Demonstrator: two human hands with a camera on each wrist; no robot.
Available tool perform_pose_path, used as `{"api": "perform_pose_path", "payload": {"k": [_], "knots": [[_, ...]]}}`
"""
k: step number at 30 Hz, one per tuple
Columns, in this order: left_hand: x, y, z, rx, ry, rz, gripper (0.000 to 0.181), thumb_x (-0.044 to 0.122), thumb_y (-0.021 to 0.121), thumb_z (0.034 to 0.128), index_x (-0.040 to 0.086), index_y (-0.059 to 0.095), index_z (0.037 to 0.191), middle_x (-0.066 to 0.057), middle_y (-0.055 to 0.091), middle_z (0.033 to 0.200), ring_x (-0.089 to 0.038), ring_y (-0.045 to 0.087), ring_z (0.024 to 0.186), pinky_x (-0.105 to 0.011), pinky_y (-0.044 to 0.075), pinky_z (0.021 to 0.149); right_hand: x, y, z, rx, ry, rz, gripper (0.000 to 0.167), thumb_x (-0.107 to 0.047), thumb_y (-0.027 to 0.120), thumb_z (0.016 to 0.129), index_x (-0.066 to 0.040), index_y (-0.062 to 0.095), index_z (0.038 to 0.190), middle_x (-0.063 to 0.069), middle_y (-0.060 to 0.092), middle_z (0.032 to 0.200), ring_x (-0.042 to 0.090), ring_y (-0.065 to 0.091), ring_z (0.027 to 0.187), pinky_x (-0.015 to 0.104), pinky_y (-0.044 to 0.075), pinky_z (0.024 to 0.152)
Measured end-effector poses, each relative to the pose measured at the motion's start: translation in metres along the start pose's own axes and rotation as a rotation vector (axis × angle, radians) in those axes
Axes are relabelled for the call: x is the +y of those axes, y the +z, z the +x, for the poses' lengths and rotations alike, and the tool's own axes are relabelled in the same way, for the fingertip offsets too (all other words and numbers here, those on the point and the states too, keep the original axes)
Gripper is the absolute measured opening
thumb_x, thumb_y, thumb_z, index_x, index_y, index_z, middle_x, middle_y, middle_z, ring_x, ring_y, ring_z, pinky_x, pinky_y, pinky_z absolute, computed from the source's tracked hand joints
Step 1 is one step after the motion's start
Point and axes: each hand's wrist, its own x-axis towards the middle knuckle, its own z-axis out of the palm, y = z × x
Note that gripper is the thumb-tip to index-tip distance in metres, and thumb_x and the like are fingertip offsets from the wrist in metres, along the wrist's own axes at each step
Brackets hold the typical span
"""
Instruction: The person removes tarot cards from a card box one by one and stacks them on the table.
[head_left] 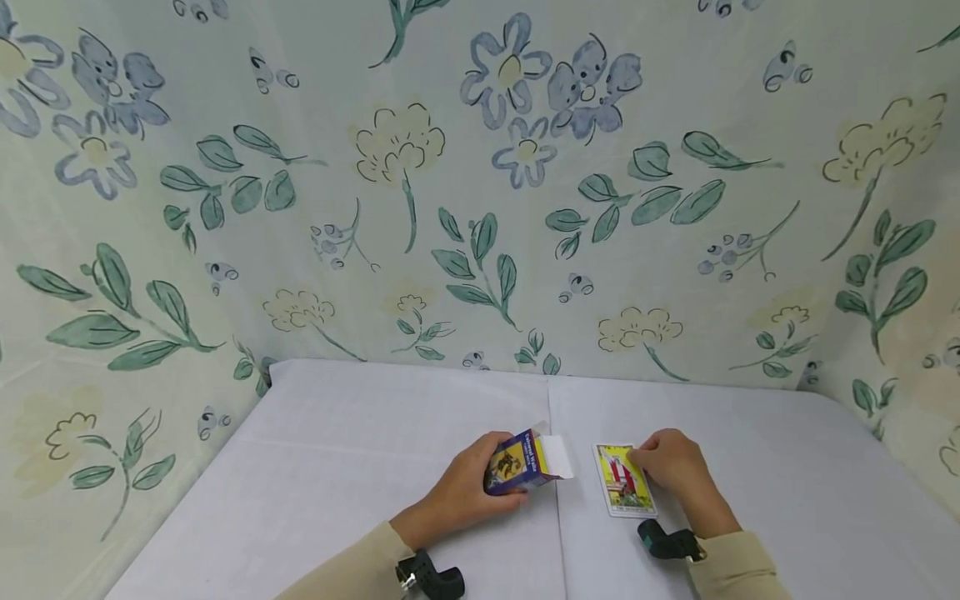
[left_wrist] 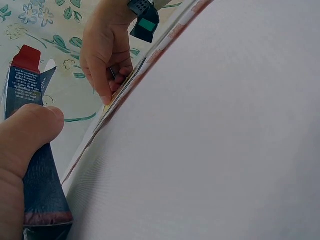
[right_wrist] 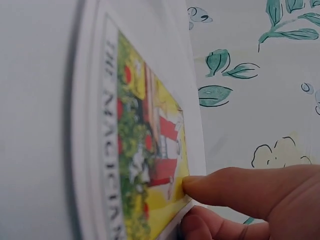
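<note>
My left hand (head_left: 461,487) grips a small blue tarot card box (head_left: 512,467) with a picture on its front, tilted above the table. Its end flap stands open, white inside, toward the right; in the left wrist view the box's side (left_wrist: 42,185) carries small print. To the right lies a tarot card (head_left: 619,492), face up, yellow with a red-and-white figure; "THE MAGICIAN" is readable in the right wrist view. My right hand (head_left: 678,467) pinches its upper right edge, thumb on the face. Several layered edges show below the card face (right_wrist: 155,145), perhaps a stack.
A white cloth (head_left: 337,450) with a seam between the hands covers the table. Behind and at both sides hangs a flowered curtain (head_left: 315,250). Black wrist cameras (head_left: 667,540) sit on both wrists.
</note>
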Motion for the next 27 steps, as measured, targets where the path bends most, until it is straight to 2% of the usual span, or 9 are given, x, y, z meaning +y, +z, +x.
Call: {"api": "perform_pose_path", "payload": {"k": [8, 17, 27], "knots": [[0.001, 0.001, 0.000, 0.001, -0.003, 0.009, 0.072, 0.039, 0.078, 0.0787, 0.019, 0.041, 0.137, 0.005, 0.055, 0.121, -0.006, 0.053, 0.102, -0.026, 0.047, 0.086, -0.001, -0.001, 0.000, 0.009, 0.012, 0.003, 0.025, -0.016, 0.069, 0.084, 0.008, 0.061, 0.089, 0.016, 0.058, 0.080, 0.029, 0.053, 0.076, 0.033, 0.046, 0.060], [0.000, 0.002, 0.001, -0.001, -0.019, 0.014, 0.072, 0.039, 0.078, 0.0788, 0.020, 0.041, 0.138, 0.006, 0.054, 0.122, -0.005, 0.052, 0.104, -0.026, 0.047, 0.088, -0.001, -0.004, -0.001, -0.020, 0.023, 0.032, 0.029, -0.019, 0.065, 0.087, 0.010, 0.060, 0.092, 0.015, 0.056, 0.076, 0.026, 0.052, 0.072, 0.028, 0.045, 0.056], [-0.001, 0.001, 0.001, 0.012, 0.017, 0.016, 0.073, 0.041, 0.078, 0.0784, 0.018, 0.042, 0.137, 0.004, 0.055, 0.120, -0.005, 0.053, 0.100, -0.025, 0.047, 0.084, -0.008, -0.016, -0.004, 0.037, 0.021, 0.105, 0.032, -0.022, 0.060, 0.092, 0.009, 0.059, 0.100, 0.015, 0.057, 0.077, 0.026, 0.052, 0.070, 0.031, 0.048, 0.058]]}}
